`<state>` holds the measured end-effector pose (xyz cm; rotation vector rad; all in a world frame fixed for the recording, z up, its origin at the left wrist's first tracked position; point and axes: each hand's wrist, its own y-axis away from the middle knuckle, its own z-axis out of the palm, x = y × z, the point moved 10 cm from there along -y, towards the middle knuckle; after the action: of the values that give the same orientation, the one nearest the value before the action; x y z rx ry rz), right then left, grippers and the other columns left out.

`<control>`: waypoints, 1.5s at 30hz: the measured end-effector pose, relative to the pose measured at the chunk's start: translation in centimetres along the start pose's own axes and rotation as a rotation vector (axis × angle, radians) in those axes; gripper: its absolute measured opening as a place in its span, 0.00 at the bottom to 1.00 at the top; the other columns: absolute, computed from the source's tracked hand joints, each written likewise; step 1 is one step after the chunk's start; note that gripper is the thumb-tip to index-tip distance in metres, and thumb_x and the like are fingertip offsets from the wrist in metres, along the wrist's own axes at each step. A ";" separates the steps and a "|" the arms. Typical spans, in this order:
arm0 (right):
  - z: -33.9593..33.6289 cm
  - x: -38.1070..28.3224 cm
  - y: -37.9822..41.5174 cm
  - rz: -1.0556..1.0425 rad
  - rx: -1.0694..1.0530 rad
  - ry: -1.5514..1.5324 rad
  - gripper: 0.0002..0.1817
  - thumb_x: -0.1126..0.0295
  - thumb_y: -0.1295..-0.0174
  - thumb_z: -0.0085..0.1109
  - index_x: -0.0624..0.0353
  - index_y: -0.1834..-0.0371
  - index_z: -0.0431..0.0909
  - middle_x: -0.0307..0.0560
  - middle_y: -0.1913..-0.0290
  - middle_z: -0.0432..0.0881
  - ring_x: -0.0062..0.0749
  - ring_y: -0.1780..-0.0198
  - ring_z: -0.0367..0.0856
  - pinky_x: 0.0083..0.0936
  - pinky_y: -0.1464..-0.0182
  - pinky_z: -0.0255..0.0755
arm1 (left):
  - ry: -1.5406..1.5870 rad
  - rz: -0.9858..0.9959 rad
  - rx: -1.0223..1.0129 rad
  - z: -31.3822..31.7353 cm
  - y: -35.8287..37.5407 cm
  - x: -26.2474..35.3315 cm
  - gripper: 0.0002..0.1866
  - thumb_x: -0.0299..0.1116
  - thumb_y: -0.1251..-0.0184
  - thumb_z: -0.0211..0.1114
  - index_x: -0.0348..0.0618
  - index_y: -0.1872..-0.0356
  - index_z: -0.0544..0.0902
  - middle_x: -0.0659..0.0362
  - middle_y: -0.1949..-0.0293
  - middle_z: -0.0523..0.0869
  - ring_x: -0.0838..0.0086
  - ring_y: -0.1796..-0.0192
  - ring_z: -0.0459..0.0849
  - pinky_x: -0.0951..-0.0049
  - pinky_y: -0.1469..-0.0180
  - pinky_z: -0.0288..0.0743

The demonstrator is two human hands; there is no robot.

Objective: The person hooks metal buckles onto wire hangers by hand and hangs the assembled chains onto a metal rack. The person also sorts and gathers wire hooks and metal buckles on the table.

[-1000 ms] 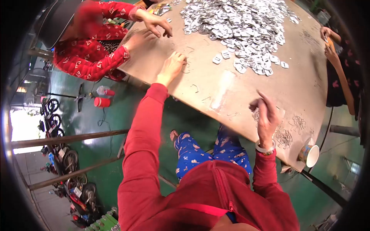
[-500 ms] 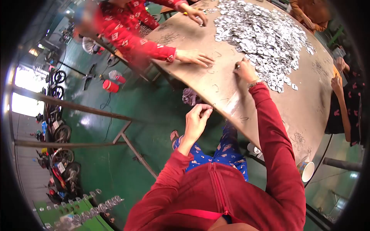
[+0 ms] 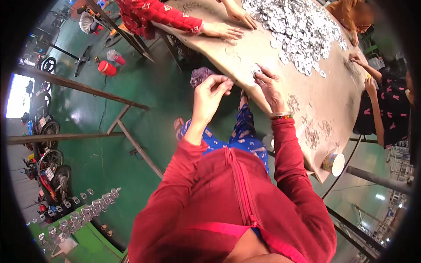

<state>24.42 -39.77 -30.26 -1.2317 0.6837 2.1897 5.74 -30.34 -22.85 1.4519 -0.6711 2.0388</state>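
My right hand (image 3: 271, 90) is at the table's near edge, its thumb and fingers pinched on a small flat silver metal piece (image 3: 255, 69). Just left of it, off the table edge, my left hand (image 3: 209, 97) is closed in a pinch; whatever its fingertips hold is too small to make out. On the brown table (image 3: 258, 52), a large pile of similar silver pieces (image 3: 302, 33) lies farther back. Small heaps of thin bent dark wires (image 3: 312, 138) lie to the right of my right hand.
A co-worker's hands (image 3: 223, 30) rest on the table at the far left; other people work along the right side. A cup-shaped container (image 3: 334, 163) stands by the near right corner. Metal bars (image 3: 79, 87), a red jug (image 3: 106, 68) and parked motorbikes (image 3: 52, 171) are to the left.
My right hand has drawn back from beside the pile to the table edge, now with a silver piece in it. My hands are closer together. The view has shifted.
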 end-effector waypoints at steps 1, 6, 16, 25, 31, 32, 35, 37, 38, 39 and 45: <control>1.1 0.2 1.7 0.004 0.037 -0.044 0.20 0.80 0.45 0.60 0.70 0.47 0.74 0.50 0.59 0.81 0.23 0.63 0.77 0.16 0.61 0.70 | -0.024 -0.030 -0.027 0.7 0.1 -0.4 0.08 0.27 0.38 0.63 0.33 0.61 0.80 0.59 0.65 0.82 0.80 0.64 0.79 0.80 0.59 0.75; 4.9 1.7 6.3 -0.029 0.026 -0.339 0.15 0.82 0.44 0.59 0.70 0.53 0.72 0.52 0.58 0.81 0.29 0.61 0.80 0.22 0.57 0.76 | 0.144 -0.011 -0.030 2.4 0.0 -2.2 0.10 0.29 0.38 0.64 0.35 0.59 0.79 0.62 0.64 0.82 0.83 0.64 0.77 0.83 0.57 0.71; 6.0 1.2 8.2 -0.224 0.057 -0.471 0.07 0.84 0.45 0.59 0.62 0.65 0.74 0.48 0.60 0.81 0.29 0.57 0.80 0.26 0.49 0.76 | 0.117 -0.135 -0.043 2.6 0.4 -2.9 0.10 0.28 0.36 0.62 0.34 0.57 0.79 0.62 0.63 0.81 0.81 0.60 0.78 0.81 0.54 0.70; 1.9 -3.2 7.3 -0.250 0.050 -0.020 0.20 0.77 0.41 0.57 0.66 0.44 0.70 0.49 0.60 0.79 0.26 0.64 0.79 0.21 0.61 0.76 | 0.077 0.028 0.053 2.4 0.8 -0.5 0.07 0.30 0.33 0.58 0.37 0.62 0.74 0.54 0.61 0.81 0.77 0.59 0.79 0.76 0.51 0.73; -8.3 -10.1 -2.2 -0.291 0.348 0.822 0.17 0.61 0.36 0.52 0.63 0.55 0.80 0.48 0.75 0.80 0.22 0.74 0.76 0.21 0.71 0.69 | 0.014 0.048 -0.039 3.2 1.0 -1.5 0.05 0.26 0.33 0.57 0.36 0.61 0.74 0.54 0.60 0.82 0.76 0.56 0.79 0.76 0.48 0.73; -9.1 -10.3 -4.7 -0.259 0.380 0.981 0.18 0.58 0.36 0.53 0.63 0.55 0.80 0.52 0.76 0.80 0.26 0.75 0.77 0.25 0.71 0.69 | -0.010 0.047 -0.054 3.2 1.0 -2.0 0.04 0.26 0.33 0.57 0.36 0.61 0.74 0.54 0.59 0.82 0.76 0.56 0.79 0.75 0.48 0.72; -10.3 -9.1 -10.9 -0.304 0.356 1.366 0.21 0.54 0.40 0.56 0.63 0.59 0.80 0.60 0.74 0.80 0.48 0.71 0.79 0.35 0.65 0.72 | -0.166 0.041 -0.123 3.5 1.2 -4.1 0.05 0.25 0.32 0.55 0.34 0.59 0.73 0.54 0.59 0.82 0.75 0.57 0.80 0.75 0.49 0.73; -11.0 -8.5 -12.2 -0.575 0.393 1.525 0.19 0.60 0.45 0.61 0.65 0.58 0.78 0.60 0.74 0.80 0.51 0.69 0.79 0.36 0.62 0.73 | -0.218 0.036 -0.163 3.8 1.4 -4.7 0.06 0.25 0.32 0.55 0.32 0.58 0.74 0.54 0.61 0.81 0.76 0.60 0.80 0.76 0.53 0.75; -10.9 -8.8 -11.8 -0.610 0.411 1.492 0.18 0.63 0.46 0.62 0.66 0.58 0.77 0.59 0.74 0.80 0.51 0.69 0.80 0.37 0.61 0.73 | -0.242 0.054 -0.160 4.2 1.3 -3.9 0.06 0.25 0.33 0.55 0.32 0.61 0.75 0.55 0.62 0.81 0.76 0.61 0.81 0.76 0.55 0.76; -12.2 -8.7 -11.7 -0.548 0.421 1.368 0.15 0.67 0.46 0.61 0.66 0.59 0.76 0.59 0.73 0.80 0.48 0.70 0.80 0.36 0.62 0.73 | -0.246 0.080 -0.157 4.4 1.2 -3.5 0.05 0.25 0.33 0.56 0.32 0.62 0.76 0.55 0.63 0.81 0.76 0.62 0.81 0.76 0.56 0.77; -6.7 -7.5 -1.5 -0.327 0.179 0.505 0.09 0.78 0.44 0.56 0.67 0.59 0.77 0.47 0.68 0.82 0.25 0.68 0.81 0.20 0.65 0.75 | -0.456 0.259 -0.207 5.8 -0.1 -1.8 0.04 0.24 0.36 0.59 0.33 0.65 0.78 0.56 0.67 0.80 0.75 0.67 0.82 0.77 0.63 0.77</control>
<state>32.83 -44.53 -27.05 -1.6815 0.7856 1.5274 10.26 -34.45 -22.86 1.7925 -1.2739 1.7544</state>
